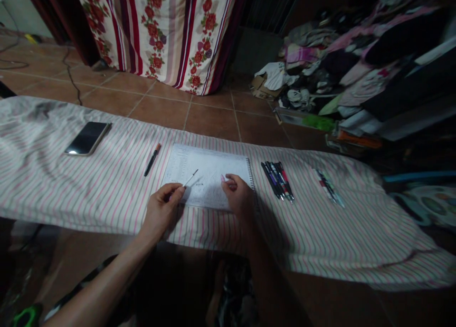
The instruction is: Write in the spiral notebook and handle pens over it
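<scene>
My left hand (164, 204) is closed in a pinch over the near left edge of a spiral notebook (213, 161). Out of its fingertips a thin, pale pen refill (190, 177) with a dark tip points up and to the right above the page. My right hand (238, 193), by the notebook's spiral side, has its fingers curled around a small pinkish-purple piece (223, 178). Only the end of that piece shows, so its exact kind is unclear. Handwriting and a few dark scribbles cover the open page.
A striped cloth (117, 184) covers the long table. A black pen with an orange-brown end (152, 159) lies left of the notebook, and a phone (88, 138) farther left. Several pens (278, 180) lie right of it, with another small group (329, 188) beyond.
</scene>
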Demonstrator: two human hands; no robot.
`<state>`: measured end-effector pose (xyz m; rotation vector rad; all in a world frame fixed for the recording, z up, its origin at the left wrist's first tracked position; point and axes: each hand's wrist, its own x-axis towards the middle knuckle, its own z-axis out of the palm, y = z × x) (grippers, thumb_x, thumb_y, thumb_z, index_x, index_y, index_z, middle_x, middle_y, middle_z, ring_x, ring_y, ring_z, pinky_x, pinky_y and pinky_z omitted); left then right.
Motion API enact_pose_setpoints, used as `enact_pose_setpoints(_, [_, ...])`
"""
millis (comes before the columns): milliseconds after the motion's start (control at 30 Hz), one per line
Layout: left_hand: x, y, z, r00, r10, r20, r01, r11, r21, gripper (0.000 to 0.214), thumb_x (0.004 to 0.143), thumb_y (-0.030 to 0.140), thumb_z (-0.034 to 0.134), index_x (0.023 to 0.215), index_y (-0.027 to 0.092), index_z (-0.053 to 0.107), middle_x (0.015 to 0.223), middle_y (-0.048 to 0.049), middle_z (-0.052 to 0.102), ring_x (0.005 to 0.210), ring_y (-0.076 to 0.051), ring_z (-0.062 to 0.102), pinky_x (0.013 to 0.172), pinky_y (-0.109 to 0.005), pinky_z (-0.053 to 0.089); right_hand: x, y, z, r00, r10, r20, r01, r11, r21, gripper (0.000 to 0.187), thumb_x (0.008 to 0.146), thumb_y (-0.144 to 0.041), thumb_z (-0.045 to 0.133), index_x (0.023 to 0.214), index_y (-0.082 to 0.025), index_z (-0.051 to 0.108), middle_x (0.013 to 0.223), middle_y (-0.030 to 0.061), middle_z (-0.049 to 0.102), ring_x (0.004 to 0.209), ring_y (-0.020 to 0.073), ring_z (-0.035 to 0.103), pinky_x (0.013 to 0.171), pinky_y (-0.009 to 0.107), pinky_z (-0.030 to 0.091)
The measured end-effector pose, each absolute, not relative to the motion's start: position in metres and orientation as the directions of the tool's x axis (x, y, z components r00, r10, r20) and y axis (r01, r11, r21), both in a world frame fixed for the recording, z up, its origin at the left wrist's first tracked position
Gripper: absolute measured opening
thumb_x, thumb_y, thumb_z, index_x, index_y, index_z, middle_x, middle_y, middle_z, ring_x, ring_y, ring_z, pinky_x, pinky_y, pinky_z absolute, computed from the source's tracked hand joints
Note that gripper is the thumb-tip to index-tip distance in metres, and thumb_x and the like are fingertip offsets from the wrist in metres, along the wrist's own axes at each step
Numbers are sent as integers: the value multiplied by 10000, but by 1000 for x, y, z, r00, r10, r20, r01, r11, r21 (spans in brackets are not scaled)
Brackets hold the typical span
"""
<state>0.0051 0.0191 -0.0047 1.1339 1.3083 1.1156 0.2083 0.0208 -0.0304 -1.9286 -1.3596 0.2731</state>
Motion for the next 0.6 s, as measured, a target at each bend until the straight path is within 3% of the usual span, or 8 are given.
enact_pose_setpoints(100, [8, 18, -6, 4, 993, -116, 51, 116, 992, 255, 671, 383, 650, 759, 145, 664, 580, 22, 542, 526, -96, 459, 498, -206, 368, 210, 24, -31, 469, 871, 146, 514, -135, -847, 347, 728, -389, 544, 961, -147, 632, 706, 35, 647, 642, 161, 604, 616, 271, 469])
enact_pose_setpoints(200, [11, 18, -9, 21, 992, -122, 59, 121, 991, 257, 684, 389, 639, 758, 144, 661, 579, 24, 542, 525, -97, 462, 492, -203, 362, 212, 26, -29, 474, 875, 98, 360, -91, -928, 416, 725, -418, 538, 987, -110, 637, 591, 0, 586, 537, 131, 546, 517, 243, 439])
enact_pose_setpoints(333, [17, 18, -12, 17, 992, -126, 65, 124, 990, 261, 674, 397, 645, 754, 150, 663, 573, 32, 544, 519, -95, 464, 506, -208, 368, 211, 24, -19, 497, 867, 34, 210, -82, -974, 425, 706, -423, 561, 973, -106, 658, 514, -38, 508, 464, 92, 450, 448, 210, 382])
enact_pose_setpoints(467, [21, 17, -12, 22, 991, -129, 55, 128, 990, 264, 677, 408, 638, 748, 154, 660, 564, 37, 534, 501, -90, 448, 491, -205, 356, 209, 22, -11, 496, 868, -36, 99, -98, -990, 403, 677, -420, 591, 940, -124, 662, 556, -32, 535, 509, 87, 473, 465, 192, 381])
enact_pose_setpoints(600, [22, 18, -11, 21, 988, -153, 34, 152, 988, 287, 673, 415, 642, 770, 145, 656, 564, 34, 517, 498, -87, 428, 470, -199, 339, 211, 21, -12, 515, 857, -26, 102, -91, -991, 411, 679, -429, 594, 929, -106, 639, 547, -29, 543, 503, 91, 488, 467, 196, 390])
